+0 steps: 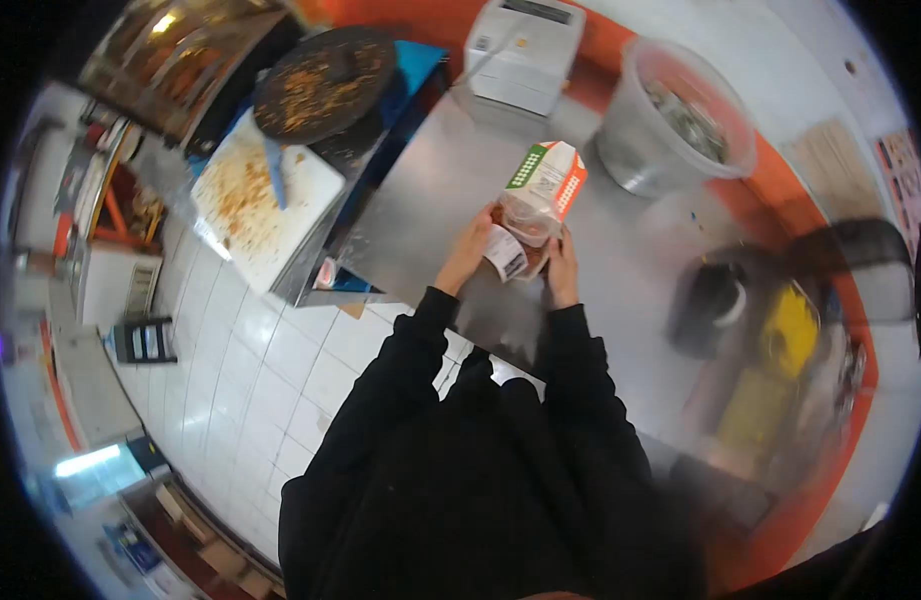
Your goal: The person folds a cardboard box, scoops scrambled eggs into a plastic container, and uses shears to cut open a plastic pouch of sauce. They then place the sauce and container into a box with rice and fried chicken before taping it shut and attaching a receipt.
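A food package in white, green and orange print, with a clear plastic part, is held between my two hands above the metal table. My left hand closes on its left side, near a white printed label. On the opposite side, my right hand grips the package's lower right edge. Brownish contents show through the clear plastic, but I cannot make out what they are. Parts of the fingers are hidden behind the package.
A white label printer and a translucent bucket stand on the metal table. To the left are a crumb-covered white cutting board with a knife and a round dark block. A yellow object sits at right, blurred.
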Demonstrator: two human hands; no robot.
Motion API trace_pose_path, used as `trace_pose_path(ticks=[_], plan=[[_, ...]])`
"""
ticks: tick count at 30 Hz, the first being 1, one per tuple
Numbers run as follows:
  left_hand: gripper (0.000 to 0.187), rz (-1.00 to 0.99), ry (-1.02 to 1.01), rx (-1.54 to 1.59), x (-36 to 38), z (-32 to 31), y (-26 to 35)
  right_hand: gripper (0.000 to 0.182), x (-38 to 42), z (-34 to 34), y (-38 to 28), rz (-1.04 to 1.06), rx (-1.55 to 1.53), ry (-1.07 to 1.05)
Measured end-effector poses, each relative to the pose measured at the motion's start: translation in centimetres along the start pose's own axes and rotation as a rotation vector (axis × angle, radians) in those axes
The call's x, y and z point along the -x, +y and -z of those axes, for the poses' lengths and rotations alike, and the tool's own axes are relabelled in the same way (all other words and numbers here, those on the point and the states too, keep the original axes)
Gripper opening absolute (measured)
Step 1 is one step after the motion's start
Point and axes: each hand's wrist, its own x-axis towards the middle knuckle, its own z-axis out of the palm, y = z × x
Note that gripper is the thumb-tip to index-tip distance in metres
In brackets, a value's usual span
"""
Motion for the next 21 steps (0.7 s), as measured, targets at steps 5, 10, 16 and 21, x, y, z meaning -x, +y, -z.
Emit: trace_pose_path(ticks=[5,10,16,21], plan=[[0.063,-0.112,-0.184,-0.034,-0.3,-13.4,-1.6,0.033,-2.6,14.4,6.4,-0.044,-0.263,0.109],[0.066,-0.292,0.08,-0.202,1.7,-20.5,-0.8,0.032,-0.7,20.6,1.4,-0.053,0.05,0.269],[0.068,-0.365,-0.084,-0.782,4.8,-22.5,3.2,0.021,5.6,22.9,-4.3,0.143,0.035,0.537],[0.08,-0.168,-0.023,-0.69,5.1,-24.7,3.1,0.031,12.0,32.3,-6.3,0.31,0.834,0.741]])
